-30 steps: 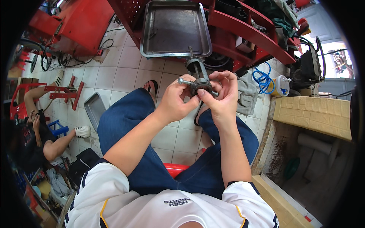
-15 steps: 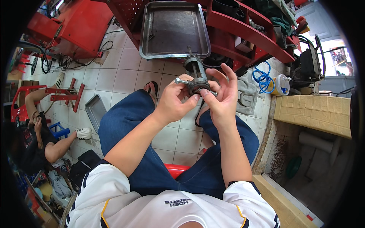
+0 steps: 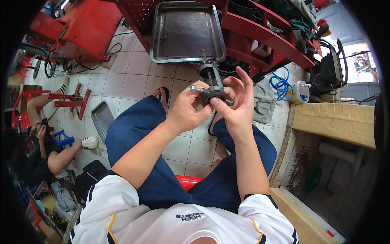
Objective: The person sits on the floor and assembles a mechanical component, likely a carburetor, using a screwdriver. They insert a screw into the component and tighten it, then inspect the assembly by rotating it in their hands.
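In front of me, between my knees and the tray, I hold a dark metal screw-type tool (image 3: 215, 80) with an open cage-like body. A thin rod sticks out of its far end, and bolts stand out on both sides of its near end. My left hand (image 3: 187, 106) is closed around the near left side, below the bolt (image 3: 196, 89). My right hand (image 3: 235, 106) presses its thumb on the near rim, close to the left thumb. Its index finger is raised, while other fingers curl behind the right bolt. Whatever small part lies under the thumbs is hidden.
A shallow metal tray (image 3: 156, 53) rests beyond the tool, against a red shelf unit (image 3: 268, 30). To the right are a grey cloth (image 3: 264, 103), a coiled blue hose (image 3: 280, 86) and a yellowish ledge (image 3: 337, 122). Another person (image 3: 61, 160) sits at the left, near a smaller tray (image 3: 102, 118).
The tool's near end has turned slightly in my hands, and my right thumb has shifted a little on its rim. Both arms stay in about the same place.
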A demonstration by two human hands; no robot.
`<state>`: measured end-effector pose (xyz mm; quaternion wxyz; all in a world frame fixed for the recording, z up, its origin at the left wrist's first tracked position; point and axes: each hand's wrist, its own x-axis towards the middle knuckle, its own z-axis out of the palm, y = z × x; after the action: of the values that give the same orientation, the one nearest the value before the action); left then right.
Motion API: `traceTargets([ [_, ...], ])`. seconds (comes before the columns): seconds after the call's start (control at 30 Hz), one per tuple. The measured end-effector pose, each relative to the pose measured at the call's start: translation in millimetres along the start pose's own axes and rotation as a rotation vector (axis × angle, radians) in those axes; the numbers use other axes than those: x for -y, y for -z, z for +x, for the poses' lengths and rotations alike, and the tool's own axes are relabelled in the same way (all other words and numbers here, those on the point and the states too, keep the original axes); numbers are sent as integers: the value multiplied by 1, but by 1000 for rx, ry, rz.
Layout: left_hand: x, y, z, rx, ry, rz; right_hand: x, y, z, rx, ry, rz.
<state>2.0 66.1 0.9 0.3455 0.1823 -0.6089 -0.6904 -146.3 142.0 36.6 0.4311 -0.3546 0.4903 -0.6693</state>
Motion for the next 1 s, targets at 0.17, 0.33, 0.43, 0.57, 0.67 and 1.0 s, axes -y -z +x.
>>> traceTargets([
  [0.17,1,0,0,-32,12,-89,0,-5,2,-8,17,104],
  [0.33,-1,-1,1,-22,-15,30,1,-3,-1,-29,-24,-60],
  [0.43,1,-1,1,-37,-24,-10,-3,0,1,35,63,-58],
  [0.57,5,-1,1,-39,2,-83,4,-8,0,-30,-28,19],
  [0.67,1,-1,1,-17,-16,-26,0,-2,-1,-12,-2,-92],
  [1.0,1,-5,3,-35,-11,-64,-3,1,0,-12,-8,-53],
])
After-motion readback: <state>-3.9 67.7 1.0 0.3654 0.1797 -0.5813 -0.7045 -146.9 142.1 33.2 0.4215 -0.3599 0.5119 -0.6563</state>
